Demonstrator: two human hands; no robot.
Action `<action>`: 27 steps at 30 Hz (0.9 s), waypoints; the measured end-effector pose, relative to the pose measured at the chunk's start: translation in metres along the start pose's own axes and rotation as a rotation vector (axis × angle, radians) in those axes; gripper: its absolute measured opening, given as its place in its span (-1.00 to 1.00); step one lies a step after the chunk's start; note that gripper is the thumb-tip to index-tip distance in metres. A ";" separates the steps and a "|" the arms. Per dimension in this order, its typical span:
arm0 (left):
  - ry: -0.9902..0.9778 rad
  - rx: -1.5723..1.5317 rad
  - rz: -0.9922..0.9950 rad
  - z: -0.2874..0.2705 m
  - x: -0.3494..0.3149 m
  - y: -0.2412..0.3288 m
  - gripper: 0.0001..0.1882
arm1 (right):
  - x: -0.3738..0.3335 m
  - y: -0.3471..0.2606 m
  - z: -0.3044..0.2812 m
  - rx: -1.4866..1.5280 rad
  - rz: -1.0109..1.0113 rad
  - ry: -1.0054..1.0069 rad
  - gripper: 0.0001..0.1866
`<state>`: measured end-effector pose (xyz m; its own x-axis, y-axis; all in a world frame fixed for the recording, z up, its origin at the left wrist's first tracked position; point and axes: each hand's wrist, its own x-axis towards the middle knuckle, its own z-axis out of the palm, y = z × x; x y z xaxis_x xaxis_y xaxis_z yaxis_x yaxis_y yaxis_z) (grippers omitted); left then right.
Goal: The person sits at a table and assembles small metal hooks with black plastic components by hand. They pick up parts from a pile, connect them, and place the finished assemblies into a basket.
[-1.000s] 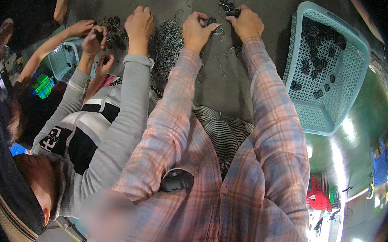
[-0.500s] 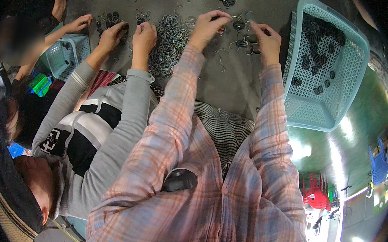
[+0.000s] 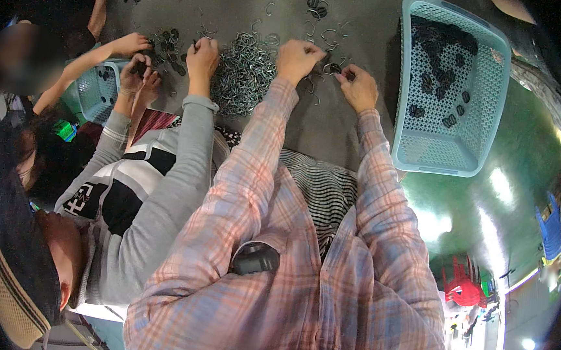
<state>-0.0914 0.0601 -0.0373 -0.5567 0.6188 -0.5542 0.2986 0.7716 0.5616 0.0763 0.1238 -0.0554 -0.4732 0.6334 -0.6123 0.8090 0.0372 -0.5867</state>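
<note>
My left hand [image 3: 298, 60] is closed in a pinch above the grey table; its fingers hide whatever is between them. My right hand [image 3: 358, 89] is closed too, thumb and forefinger pinched on a small dark piece that looks like black plastic. Between my fingertips is a black oval piece [image 3: 332, 68] with shiny metal beside it; I cannot tell whether either hand touches it. Loose bent metal hooks [image 3: 330, 37] lie just beyond my hands. Left of my left hand is a heap of silvery metal hooks [image 3: 242, 78].
A light-blue plastic basket [image 3: 447, 167] with black pieces stands at my right. More black pieces [image 3: 312, 1] lie at the far side. On my left, a person in a grey sleeve [image 3: 196, 123] works at the table [image 3: 234, 6]; a smaller basket [image 3: 94, 100] stands beyond.
The view has shifted a little. My right hand has come nearer and closer to my left hand. The neighbour's left hand has drawn back from the table pieces.
</note>
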 end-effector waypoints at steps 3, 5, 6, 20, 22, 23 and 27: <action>0.008 -0.267 -0.134 -0.012 -0.015 0.000 -0.76 | -0.003 -0.013 -0.013 0.569 0.220 -0.142 -0.83; 0.001 -0.355 -0.169 -0.017 -0.023 0.006 -0.75 | -0.007 -0.013 -0.019 0.735 0.307 -0.187 -0.88; 0.016 -0.303 -0.158 -0.023 -0.024 0.013 -0.75 | -0.004 -0.010 -0.019 0.640 0.275 -0.163 -0.89; -0.082 -0.022 -0.131 -0.040 -0.042 0.033 -0.70 | -0.035 0.025 0.001 0.300 0.298 0.025 -0.66; -0.196 -0.084 -0.108 -0.012 -0.039 0.026 -0.71 | -0.039 0.067 0.015 0.237 0.448 0.152 -0.64; -0.213 -0.064 -0.099 -0.012 -0.042 0.027 -0.71 | -0.044 0.071 0.014 0.299 0.526 0.158 -0.64; -0.243 -0.170 -0.144 -0.045 -0.070 0.055 -0.75 | -0.046 0.056 0.020 0.382 0.313 0.220 -0.70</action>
<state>-0.0708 0.0529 0.0604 -0.3766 0.5380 -0.7541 0.0855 0.8308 0.5500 0.1359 0.0814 -0.0707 -0.1120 0.7176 -0.6874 0.6957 -0.4374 -0.5699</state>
